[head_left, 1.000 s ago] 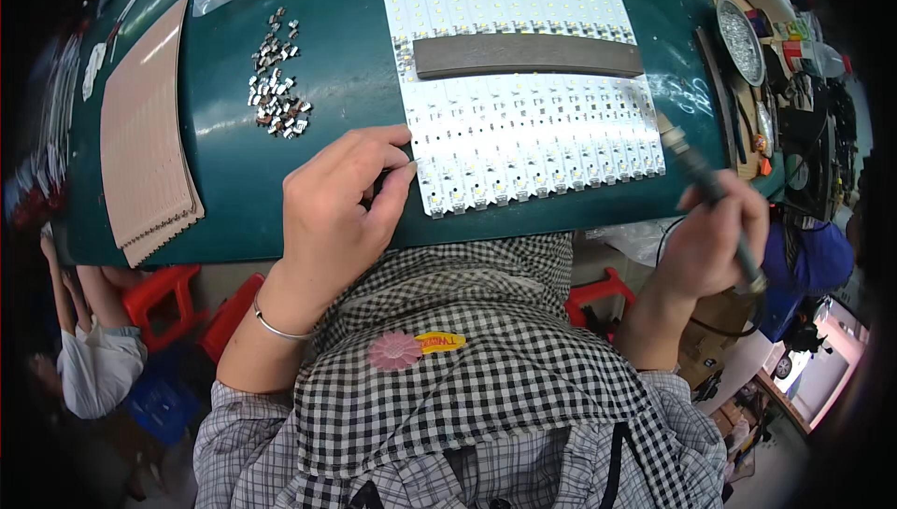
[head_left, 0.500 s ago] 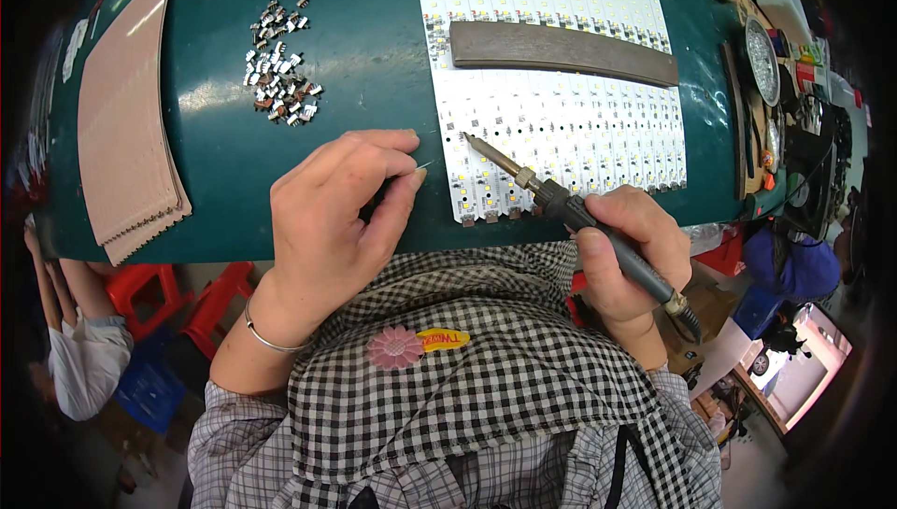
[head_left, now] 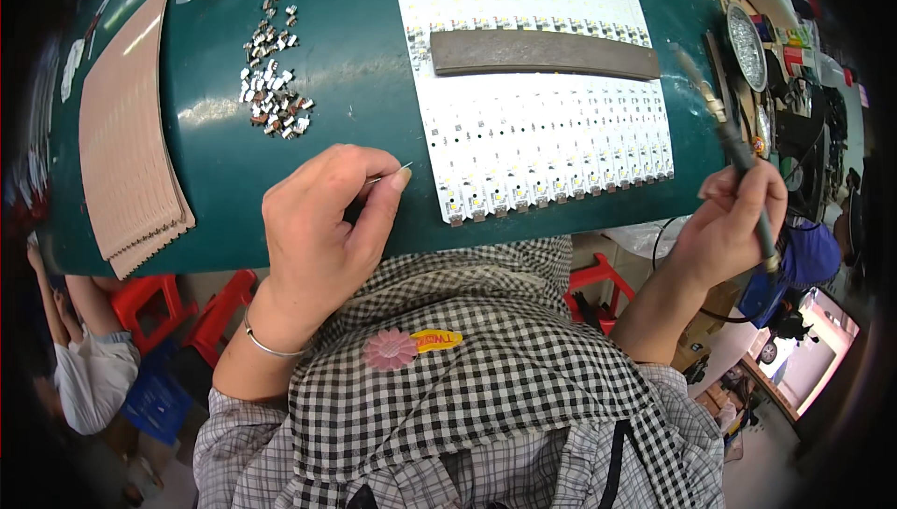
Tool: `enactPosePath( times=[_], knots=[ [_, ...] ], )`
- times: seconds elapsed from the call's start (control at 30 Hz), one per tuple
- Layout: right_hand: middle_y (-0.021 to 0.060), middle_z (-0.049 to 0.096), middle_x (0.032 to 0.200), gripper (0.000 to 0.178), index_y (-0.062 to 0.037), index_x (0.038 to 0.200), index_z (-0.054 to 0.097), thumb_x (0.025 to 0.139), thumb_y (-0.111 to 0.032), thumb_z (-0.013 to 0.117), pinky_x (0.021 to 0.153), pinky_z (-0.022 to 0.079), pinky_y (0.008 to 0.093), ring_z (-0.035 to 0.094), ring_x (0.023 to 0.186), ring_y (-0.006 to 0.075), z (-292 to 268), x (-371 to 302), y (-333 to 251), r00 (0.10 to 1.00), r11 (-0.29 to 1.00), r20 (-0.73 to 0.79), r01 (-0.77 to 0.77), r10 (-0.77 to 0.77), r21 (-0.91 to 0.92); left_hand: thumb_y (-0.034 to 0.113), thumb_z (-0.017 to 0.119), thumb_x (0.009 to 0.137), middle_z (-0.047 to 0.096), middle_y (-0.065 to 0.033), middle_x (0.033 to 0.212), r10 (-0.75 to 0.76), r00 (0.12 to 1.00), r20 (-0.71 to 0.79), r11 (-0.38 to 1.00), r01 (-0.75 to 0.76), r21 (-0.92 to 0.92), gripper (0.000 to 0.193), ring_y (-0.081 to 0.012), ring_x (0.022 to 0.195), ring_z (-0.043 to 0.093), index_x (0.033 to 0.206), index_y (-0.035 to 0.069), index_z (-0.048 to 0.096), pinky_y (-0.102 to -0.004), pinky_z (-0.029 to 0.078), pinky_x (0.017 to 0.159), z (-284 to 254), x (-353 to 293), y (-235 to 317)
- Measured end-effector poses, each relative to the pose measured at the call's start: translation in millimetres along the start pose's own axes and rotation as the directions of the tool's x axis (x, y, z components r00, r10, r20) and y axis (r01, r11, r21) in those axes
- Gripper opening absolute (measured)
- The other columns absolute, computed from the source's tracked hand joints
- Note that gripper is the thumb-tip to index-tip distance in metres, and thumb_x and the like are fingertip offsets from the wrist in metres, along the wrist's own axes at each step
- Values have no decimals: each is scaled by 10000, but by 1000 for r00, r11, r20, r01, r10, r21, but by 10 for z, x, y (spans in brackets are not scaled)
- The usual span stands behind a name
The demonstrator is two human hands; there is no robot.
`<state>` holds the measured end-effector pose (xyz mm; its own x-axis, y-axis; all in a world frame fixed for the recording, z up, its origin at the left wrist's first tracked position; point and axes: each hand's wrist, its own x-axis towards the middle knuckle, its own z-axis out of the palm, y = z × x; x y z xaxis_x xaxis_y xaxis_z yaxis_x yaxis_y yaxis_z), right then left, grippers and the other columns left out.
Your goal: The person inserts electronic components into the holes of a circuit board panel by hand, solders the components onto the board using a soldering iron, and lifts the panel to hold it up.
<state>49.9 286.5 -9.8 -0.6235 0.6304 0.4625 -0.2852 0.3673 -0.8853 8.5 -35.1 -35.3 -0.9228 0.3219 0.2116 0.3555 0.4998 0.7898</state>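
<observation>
1. We kept our left hand on the green work mat, fingers curled, with thumb and forefinger pinching a thin strand of solder wire whose tip pointed toward 2 o'clock.
2. That tip lay just beside the lower left corner of the white LED strip panel, near it but not touching.
3. Our right hand was closed in a pen grip around the soldering iron, held off the mat's right edge at 3 o'clock, its tip raised toward 12 o'clock and well clear of the panel.
4. A dark grey flat bar lay across the panel's upper half, pressing it down.
5. At 11 o'clock from our left hand sat a loose heap of small metal connectors, apart from the panel.
6. At 9 o'clock a stack of pinkish strip sheets rested on the mat's left side.
7. We judged the work to be part way: several small parts already sat along the panel's bottom edge, though we could not tell which joints were soldered.
8. With iron and wire both off the panel, we judged that no joint was being made at that instant, and the heap suggested that many pieces remained.
</observation>
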Motion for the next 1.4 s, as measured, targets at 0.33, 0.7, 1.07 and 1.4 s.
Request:
enactPosePath(
  times=[0.33,0.7,1.07,1.4],
  knots=[
    [58,684,964,324,-82,1171,603,994,-345,533,584,471,269,648,752,148,-488,798,765,839,731,-180,-318,513,604,40,722,780,536,-105,693,119,979,163,966,-152,208,237,-259,518,520,1011,38,671,-353,413,478,231,103,220],
    [163,629,1016,404,80,1155,550,960,-272,580,691,506,240,606,850,205,-483,1210,1005,758,325,44,-329,650,886,58,717,788,569,-105,704,261,949,175,925,-298,235,180,-262,525,543,966,54,685,-367,428,494,295,119,314],
    [65,581,1027,353,-103,917,706,645,-295,821,926,375,399,503,1080,255,725,86,446,634,808,755,526,-166,-264,198,739,845,669,-118,754,-103,992,79,956,77,285,230,-214,632,584,955,3,683,-347,503,637,108,98,300],
    [98,605,976,315,-63,865,667,727,-329,764,864,409,394,528,1031,277,594,309,485,632,654,754,650,-181,-388,248,778,810,634,-102,709,-149,984,98,949,115,295,317,-187,628,547,939,-22,674,-344,487,629,210,169,228]
  ],
)
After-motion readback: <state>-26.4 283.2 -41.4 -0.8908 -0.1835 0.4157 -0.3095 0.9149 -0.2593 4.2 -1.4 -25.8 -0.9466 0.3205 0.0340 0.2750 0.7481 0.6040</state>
